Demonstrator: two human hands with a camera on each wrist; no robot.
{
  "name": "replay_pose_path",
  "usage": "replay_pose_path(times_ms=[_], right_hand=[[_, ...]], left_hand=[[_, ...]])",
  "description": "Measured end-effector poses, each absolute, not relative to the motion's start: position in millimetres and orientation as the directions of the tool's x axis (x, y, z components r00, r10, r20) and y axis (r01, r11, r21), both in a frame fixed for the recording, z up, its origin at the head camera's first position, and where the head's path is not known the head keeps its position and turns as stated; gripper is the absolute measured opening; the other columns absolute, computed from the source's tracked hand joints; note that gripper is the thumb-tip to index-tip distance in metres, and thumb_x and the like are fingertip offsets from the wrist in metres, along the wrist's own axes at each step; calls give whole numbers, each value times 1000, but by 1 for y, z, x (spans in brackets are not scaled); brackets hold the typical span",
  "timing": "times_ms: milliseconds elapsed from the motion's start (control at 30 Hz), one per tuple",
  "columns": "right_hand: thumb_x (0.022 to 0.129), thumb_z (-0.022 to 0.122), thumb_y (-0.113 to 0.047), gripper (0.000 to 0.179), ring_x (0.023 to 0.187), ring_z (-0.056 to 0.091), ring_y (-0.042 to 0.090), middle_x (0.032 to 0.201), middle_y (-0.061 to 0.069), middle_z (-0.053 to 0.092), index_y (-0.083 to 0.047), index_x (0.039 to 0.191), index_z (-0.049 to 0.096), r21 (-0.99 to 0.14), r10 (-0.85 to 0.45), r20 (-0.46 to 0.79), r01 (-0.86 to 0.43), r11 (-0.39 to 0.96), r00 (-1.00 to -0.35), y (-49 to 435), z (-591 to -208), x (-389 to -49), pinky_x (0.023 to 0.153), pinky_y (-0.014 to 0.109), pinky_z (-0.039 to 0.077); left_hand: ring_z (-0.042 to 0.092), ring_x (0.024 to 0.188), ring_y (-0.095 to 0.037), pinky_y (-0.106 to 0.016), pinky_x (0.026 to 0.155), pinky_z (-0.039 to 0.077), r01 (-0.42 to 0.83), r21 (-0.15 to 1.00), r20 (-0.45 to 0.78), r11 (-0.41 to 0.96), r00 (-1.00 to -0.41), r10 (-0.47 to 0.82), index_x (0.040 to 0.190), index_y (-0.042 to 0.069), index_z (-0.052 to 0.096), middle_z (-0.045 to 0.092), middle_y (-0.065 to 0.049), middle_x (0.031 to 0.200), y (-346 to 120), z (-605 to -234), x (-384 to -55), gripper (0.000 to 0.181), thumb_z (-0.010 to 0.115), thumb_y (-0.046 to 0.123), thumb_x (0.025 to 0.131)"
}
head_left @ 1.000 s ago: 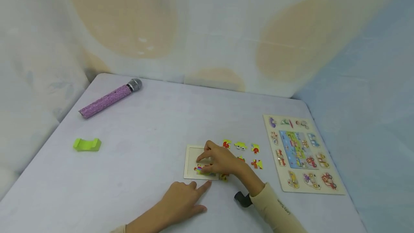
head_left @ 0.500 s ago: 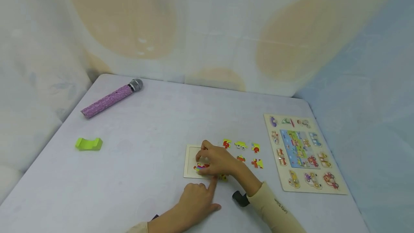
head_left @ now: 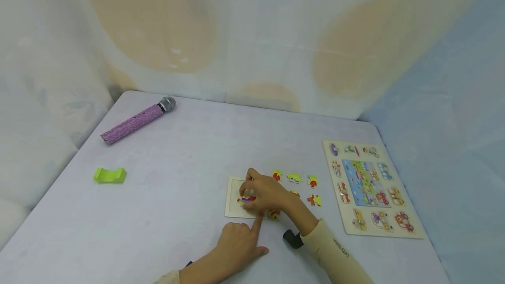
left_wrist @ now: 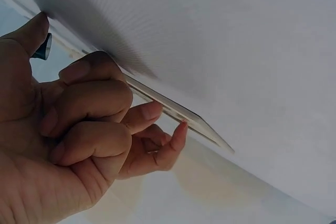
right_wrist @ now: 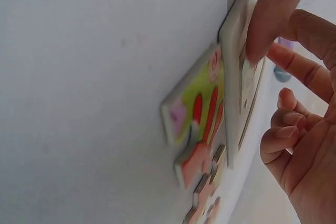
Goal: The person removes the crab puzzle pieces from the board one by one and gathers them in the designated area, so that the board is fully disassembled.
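Note:
A square wooden puzzle tray [head_left: 232, 196] lies flat on the table. Over it, my right hand [head_left: 270, 193] holds a colourful puzzle piece [head_left: 247, 200] between thumb and forefinger, down inside the tray. In the right wrist view the thumb [right_wrist: 270, 19] presses down on the piece, and the other fingers bend loosely. My left hand [head_left: 238, 244] sits at the tray's near edge. Its straight forefinger touches the rim there, while its other fingers are folded, as the left wrist view shows. The right hand covers much of the tray's right half.
Several loose yellow-and-red puzzle pieces [head_left: 314, 200] lie right of the tray; one [right_wrist: 202, 108] is right beside its rim. Farther right is a wooden peg puzzle board [head_left: 338, 207]. A purple microphone [head_left: 134, 122] and a green block [head_left: 110, 175] lie at left.
My left hand has moved right and up, its forefinger now at the tray's near edge by the right hand. The piece in my right fingers has turned and shifted slightly within the tray.

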State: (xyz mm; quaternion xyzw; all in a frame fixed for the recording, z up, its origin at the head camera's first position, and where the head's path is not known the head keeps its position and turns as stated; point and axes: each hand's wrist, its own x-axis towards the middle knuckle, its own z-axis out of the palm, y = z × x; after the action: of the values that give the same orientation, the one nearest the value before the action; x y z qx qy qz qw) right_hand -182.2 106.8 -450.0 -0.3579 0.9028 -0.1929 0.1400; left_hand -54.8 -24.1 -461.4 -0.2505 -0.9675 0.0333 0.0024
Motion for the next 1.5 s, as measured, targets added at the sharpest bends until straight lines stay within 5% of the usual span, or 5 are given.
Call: replay_pose_path(times_ms=[533,1200,1500], right_hand=[[77,85,-40,34,74,44,6,98,-7,44,-25,107,75,-453,-606,-66,-517,726,-793,154,-456,-174,65,21,40],[74,83,-32,30,70,44,3,96,-5,46,-15,97,75,-321,-714,102,-703,635,-692,147,-456,-174,59,16,37],[72,80,-35,30,62,39,3,98,-5,49,-16,95,74,-211,-736,10,-721,660,-677,137,-437,-175,53,17,33]], left_hand=[[36,47,-11,-29,48,30,387,67,-9,920,-921,388,142,30,54,39,2,53,-90,-454,-77,66,61,64,87],[37,44,-14,-29,44,29,476,-13,116,880,-873,474,136,39,59,36,1,47,-84,-470,-95,52,61,61,88],[29,43,-12,-28,42,26,492,-36,109,870,-863,492,136,41,58,31,3,45,-87,-468,-96,50,59,61,89]])
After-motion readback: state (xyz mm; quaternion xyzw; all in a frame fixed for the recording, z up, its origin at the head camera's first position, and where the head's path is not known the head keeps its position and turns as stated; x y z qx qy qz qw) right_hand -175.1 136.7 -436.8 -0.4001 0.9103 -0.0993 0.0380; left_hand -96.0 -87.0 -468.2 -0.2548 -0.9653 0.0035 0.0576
